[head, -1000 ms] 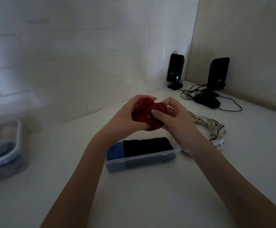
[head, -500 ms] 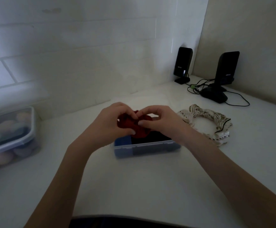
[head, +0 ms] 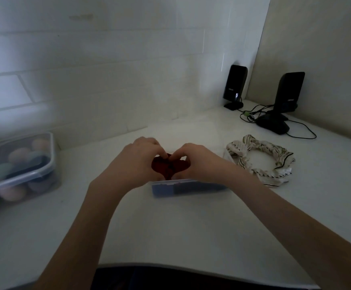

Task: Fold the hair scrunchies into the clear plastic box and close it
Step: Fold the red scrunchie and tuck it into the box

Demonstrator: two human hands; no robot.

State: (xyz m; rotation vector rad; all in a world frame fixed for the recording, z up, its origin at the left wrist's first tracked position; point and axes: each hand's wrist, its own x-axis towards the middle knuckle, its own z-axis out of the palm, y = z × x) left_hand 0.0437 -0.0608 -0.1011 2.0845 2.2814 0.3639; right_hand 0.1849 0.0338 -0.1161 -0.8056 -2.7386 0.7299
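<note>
A small clear plastic box [head: 189, 189] stands open in the middle of the white counter, with blue and black fabric showing through its front wall. My left hand [head: 138, 162] and my right hand [head: 199, 164] both grip a bunched red scrunchie [head: 168, 168] and hold it down at the top of the box. My fingers hide most of the box's inside. A white patterned scrunchie [head: 262, 162] lies loose on the counter, just right of my right hand.
A larger lidded plastic tub [head: 20, 166] with pastel round items stands at the left. Two black speakers [head: 234, 86] [head: 286, 97] with cables [head: 302, 133] stand in the far right corner. The tiled wall [head: 99, 80] runs behind. The counter's front edge [head: 170, 265] is near me.
Both hands have brought the red scrunchie down from above the box to its opening. The view has tilted down.
</note>
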